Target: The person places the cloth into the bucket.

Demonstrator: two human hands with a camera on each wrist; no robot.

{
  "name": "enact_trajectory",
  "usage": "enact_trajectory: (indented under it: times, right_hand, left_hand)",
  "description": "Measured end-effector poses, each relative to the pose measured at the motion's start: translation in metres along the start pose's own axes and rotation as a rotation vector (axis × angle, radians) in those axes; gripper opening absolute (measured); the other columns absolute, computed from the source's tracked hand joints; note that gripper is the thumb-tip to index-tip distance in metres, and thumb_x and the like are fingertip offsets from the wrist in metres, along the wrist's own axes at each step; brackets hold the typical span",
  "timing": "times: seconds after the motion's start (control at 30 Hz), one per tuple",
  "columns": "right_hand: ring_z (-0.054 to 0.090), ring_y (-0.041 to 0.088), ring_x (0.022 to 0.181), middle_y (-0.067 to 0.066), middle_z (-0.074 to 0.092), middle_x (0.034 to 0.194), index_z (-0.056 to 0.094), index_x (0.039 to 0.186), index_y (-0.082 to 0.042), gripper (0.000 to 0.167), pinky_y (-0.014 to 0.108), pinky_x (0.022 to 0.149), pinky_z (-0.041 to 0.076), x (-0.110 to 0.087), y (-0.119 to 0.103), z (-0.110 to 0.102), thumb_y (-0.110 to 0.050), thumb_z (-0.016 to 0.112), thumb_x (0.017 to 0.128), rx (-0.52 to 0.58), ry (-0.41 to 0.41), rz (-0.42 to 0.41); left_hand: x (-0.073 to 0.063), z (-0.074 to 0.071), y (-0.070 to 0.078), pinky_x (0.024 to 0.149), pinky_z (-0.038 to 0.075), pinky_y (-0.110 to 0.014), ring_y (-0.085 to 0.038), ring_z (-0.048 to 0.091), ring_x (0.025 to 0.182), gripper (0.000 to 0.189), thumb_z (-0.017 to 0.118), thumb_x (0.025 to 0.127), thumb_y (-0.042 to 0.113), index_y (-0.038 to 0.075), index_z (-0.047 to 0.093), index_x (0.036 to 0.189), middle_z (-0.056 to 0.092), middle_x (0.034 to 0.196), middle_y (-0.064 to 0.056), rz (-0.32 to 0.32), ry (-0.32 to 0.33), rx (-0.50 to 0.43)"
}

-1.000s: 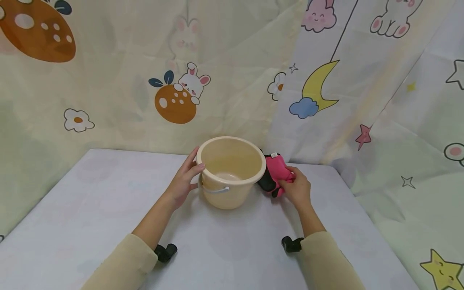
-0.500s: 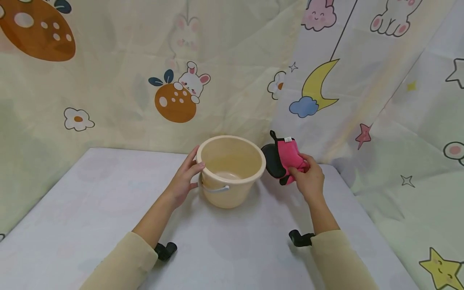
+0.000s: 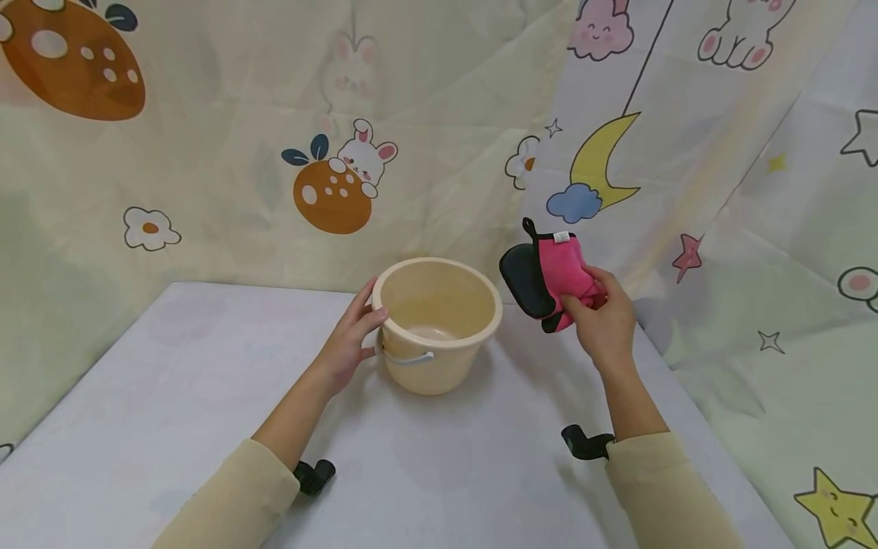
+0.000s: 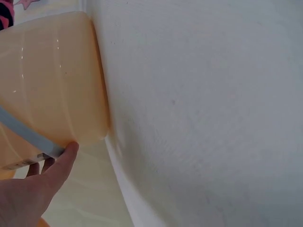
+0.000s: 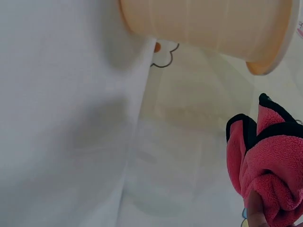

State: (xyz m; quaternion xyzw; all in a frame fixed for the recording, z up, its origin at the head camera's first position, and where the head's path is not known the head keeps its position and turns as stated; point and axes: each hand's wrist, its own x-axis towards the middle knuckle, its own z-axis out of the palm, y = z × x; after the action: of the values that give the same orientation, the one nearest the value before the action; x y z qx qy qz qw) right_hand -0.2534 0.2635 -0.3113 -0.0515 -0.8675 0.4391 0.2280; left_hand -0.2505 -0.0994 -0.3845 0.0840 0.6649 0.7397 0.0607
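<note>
A cream plastic bucket (image 3: 439, 372) stands upright, its visible inside bare. My left hand (image 3: 341, 347) holds it by the left side, with a fingertip at the rim; the left wrist view shows a digit on the grey handle (image 4: 31, 132). To the right of the bucket, my right hand (image 3: 607, 328) pinches a bunched pink cloth (image 3: 564, 263) with black trim, a black panel, a small white tag and a hanging loop. The cloth hangs in the air. Its fuzzy pink folds (image 5: 274, 161) show in the right wrist view, part of a finger over them.
Beneath the bucket is a table with a white cover (image 3: 446, 473). A printed fabric backdrop (image 3: 439, 191) rises right behind its far edge, and another patterned sheet (image 3: 775, 427) hangs along the right. Each wrist carries a black camera mount (image 3: 584, 442).
My right hand has lifted the pink cloth up and to the right, away from the bucket's side. The left hand and the bucket have stayed where they were.
</note>
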Motion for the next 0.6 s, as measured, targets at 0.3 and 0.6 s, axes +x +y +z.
enact_trajectory:
  times: [0.3,0.6]
  right_hand:
    - [0.05,0.027,0.119,0.012,0.054,0.139,0.048,0.152,-0.021,0.065,0.026,0.078,0.051,0.0,-0.021,-0.005,-0.019,0.075,0.093,-0.017,0.015,-0.059]
    - [0.05,0.023,0.117,0.01,0.055,0.139,0.049,0.152,-0.023,0.065,0.022,0.076,0.05,-0.004,-0.034,-0.006,-0.02,0.076,0.092,0.001,0.045,-0.087]
  left_hand:
    - [-0.001,0.001,0.001,0.113,0.031,-0.071,-0.032,0.028,0.15,0.07,0.052,0.103,0.036,0.04,0.018,0.164,0.03,0.162,-0.013,-0.002,-0.001,-0.01]
    - [-0.001,0.001,0.001,0.113,0.031,-0.071,-0.032,0.028,0.15,0.07,0.051,0.103,0.036,0.04,0.018,0.164,0.03,0.162,-0.013,-0.001,-0.002,-0.009]
